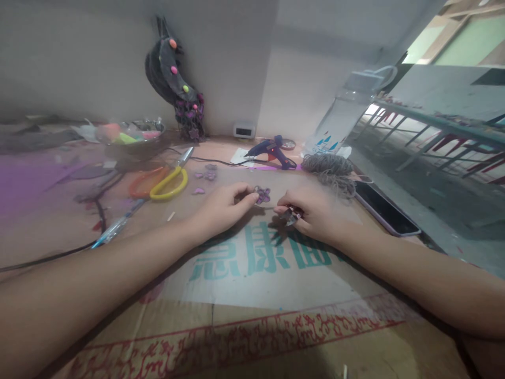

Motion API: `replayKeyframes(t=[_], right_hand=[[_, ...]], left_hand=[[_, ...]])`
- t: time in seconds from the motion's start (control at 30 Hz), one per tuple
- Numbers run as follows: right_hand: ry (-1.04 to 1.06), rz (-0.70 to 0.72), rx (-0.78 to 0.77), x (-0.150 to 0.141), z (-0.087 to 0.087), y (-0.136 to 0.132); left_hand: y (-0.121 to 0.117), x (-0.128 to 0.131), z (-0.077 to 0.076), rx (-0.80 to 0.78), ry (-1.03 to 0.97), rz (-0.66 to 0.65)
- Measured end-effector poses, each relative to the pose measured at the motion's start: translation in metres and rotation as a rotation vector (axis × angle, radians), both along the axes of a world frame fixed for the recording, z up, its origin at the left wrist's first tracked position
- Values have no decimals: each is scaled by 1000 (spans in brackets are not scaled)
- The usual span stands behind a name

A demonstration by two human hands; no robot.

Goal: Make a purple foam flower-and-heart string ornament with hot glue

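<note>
My left hand point(231, 205) is closed, its thumb and fingertips pinching a small purple flower point(263, 195) just above the cardboard. A thin strand seems to run from the flower toward my right hand point(310, 210). That hand is closed too, with a small shiny dark piece point(292, 215) showing below its fingers; blur hides what kind of thing this is. Loose purple petal pieces point(207, 172) lie beyond my left hand. Behind both hands a blue glue gun point(272, 150) rests with a small red light on it.
Yellow- and orange-handled scissors point(169, 184) and a pen point(118, 226) lie left. A bowl of coloured pieces point(132, 134) and a dark crescent ornament point(171, 79) stand behind. Grey yarn point(329, 171), a phone point(386, 208) and a clear bottle point(341, 116) are right. A black cord point(51, 258) crosses left.
</note>
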State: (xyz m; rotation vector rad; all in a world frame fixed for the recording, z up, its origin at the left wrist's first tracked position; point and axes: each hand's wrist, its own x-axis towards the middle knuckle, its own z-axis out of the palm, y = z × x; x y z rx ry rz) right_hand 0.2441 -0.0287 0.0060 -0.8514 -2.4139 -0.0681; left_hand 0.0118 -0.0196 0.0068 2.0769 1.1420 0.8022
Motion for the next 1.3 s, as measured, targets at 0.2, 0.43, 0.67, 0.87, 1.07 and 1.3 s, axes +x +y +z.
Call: replayKeyframes(t=[0.2, 0.43, 0.67, 0.87, 1.07, 1.3], right_hand=[[44, -92, -192, 2, -3, 4], [48, 65, -161, 1, -5, 3], [92, -58, -5, 2, 0, -1], [-29, -6, 171, 3, 3, -5], [-72, -8, 173, -1, 3, -5], [79, -92, 17, 0, -1, -3]], left_hand=[[2, -1, -4, 61, 3, -69], [3, -1, -7, 59, 30, -108], [2, -1, -4, -4, -5, -42], [5, -5, -2, -72, -45, -164], [2, -1, 2, -201, -95, -192], [4, 0, -2, -107, -126, -50]])
